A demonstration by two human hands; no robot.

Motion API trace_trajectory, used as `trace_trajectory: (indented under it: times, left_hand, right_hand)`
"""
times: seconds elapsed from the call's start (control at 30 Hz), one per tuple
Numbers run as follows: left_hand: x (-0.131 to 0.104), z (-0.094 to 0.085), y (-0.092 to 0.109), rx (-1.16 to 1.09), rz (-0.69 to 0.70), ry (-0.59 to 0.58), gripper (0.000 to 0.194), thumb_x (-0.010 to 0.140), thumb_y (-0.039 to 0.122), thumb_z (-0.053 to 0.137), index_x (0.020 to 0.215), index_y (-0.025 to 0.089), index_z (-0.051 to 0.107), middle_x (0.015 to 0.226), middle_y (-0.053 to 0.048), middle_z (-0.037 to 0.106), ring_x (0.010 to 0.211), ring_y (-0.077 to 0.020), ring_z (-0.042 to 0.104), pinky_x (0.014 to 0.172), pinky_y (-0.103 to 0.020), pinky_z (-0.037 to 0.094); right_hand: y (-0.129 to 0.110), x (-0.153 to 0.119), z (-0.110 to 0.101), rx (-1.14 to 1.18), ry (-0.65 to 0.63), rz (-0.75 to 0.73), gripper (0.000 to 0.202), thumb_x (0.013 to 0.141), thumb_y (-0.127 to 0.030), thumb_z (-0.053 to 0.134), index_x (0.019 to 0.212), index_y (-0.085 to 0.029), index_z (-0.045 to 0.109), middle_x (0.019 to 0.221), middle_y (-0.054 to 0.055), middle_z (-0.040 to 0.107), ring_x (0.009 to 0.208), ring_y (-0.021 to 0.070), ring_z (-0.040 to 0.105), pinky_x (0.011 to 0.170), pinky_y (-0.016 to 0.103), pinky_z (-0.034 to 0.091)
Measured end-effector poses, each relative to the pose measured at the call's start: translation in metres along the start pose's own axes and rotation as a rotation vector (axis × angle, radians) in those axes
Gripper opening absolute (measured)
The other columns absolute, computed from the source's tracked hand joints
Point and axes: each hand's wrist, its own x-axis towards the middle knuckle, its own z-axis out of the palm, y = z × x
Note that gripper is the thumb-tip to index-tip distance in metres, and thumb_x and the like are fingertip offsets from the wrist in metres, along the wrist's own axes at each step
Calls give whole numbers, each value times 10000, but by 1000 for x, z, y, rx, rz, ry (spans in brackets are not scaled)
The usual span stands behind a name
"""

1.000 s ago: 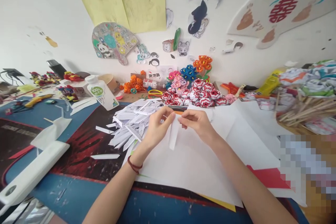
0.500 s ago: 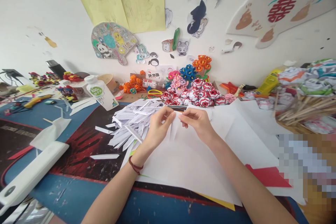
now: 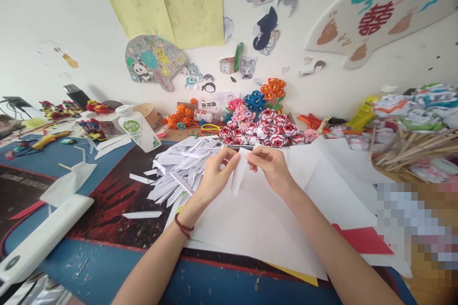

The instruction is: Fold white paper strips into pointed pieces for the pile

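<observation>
Between my two hands hangs a narrow white paper strip (image 3: 239, 176), above large white sheets (image 3: 265, 228). The fingertips of my left hand (image 3: 220, 171) pinch its upper left edge. My right hand (image 3: 267, 164) pinches the top of the strip from the right, its other fingers curled. Left of my left hand lies a heap of folded white strips (image 3: 175, 167), with a single strip (image 3: 142, 215) apart from it on the dark mat (image 3: 118, 190).
Behind my hands stand red-and-white paper flowers (image 3: 275, 131). A white bottle (image 3: 138, 128) is at the back left, a long white device (image 3: 46, 238) at the left, and wooden sticks (image 3: 404, 152) at the right. Red paper (image 3: 365, 239) lies near my right forearm.
The strip now shows more of its broad face and hangs more distinctly between my hands. Both hands stay nearly in place, and the view has shifted slightly.
</observation>
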Motion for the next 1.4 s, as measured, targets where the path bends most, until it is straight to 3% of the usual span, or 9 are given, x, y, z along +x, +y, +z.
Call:
trace_trajectory:
  times: [0.43, 0.67, 0.9, 1.2, 1.4]
  left_hand:
    - [-1, 1, 1, 26, -24, -17, 254, 909, 380, 479, 818, 162, 574, 773, -8, 604, 704, -117, 530, 654, -212, 407]
    - [-2, 1, -2, 50, -15, 75, 254, 872, 375, 549, 753, 152, 579, 713, 0, 594, 659, -110, 524, 635, -213, 406]
    - [-1, 2, -5, -21, -45, 13, 257, 861, 397, 565, 874, 148, 626, 774, -23, 635, 685, -121, 562, 644, -218, 425]
    - [-1, 2, -5, 12, -23, 58, 238, 840, 376, 594, 771, 148, 597, 648, 7, 577, 592, -102, 510, 590, -214, 399]
    - [-2, 0, -6, 4, -70, 13, 255, 849, 395, 579, 876, 147, 637, 697, -15, 635, 635, -124, 563, 602, -218, 410]
  right_hand:
    - [-1, 0, 0, 56, 65, 64, 187, 696, -333, 755, 685, -163, 677, 575, -4, 594, 534, 109, 522, 527, 256, 412]
    - [2, 0, 1, 81, 63, 59, 171, 697, -310, 758, 679, -161, 677, 573, -5, 605, 530, 102, 522, 528, 247, 403]
    - [-1, 2, -3, 75, 102, 43, 164, 696, -312, 757, 687, -167, 680, 577, -3, 620, 530, 105, 523, 536, 250, 406]
    - [0, 2, -3, 2, 99, 13, 170, 700, -323, 752, 676, -172, 680, 574, 1, 613, 542, 117, 530, 544, 263, 412]
    - [1, 2, -3, 3, 111, 12, 171, 700, -324, 750, 685, -168, 679, 591, 8, 631, 537, 113, 527, 541, 263, 411]
